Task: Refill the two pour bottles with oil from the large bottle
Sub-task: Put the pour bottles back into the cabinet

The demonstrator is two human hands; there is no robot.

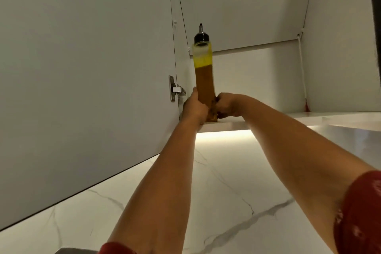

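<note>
Pour bottle, one in view: tall, clear, upright, black cap with a narrow spout on top, oil filling it to about three quarters, the upper band of oil bright yellow and the rest amber-brown. Location: front edge of the lower cabinet shelf, near the shelf's left end, just beside the hinge side of the cupboard. Hands, two, both raised to the bottle's base: left hand wraps the lower left side with the thumb lying up along the glass and the fingers curled round it; right hand closes on the lower right side, fingers curled tight at the foot of the bottle. Whether the base rests on the shelf or hangs just above it cannot be told. Sleeves, two, red, at the lower edge of the view. Cabinet door, one, white, swung open to the left, with one metal hinge showing. Cupboard interior white, with a white cord running down its right rear corner. Under-shelf light strip glowing on a white marble-veined wall below.
</note>
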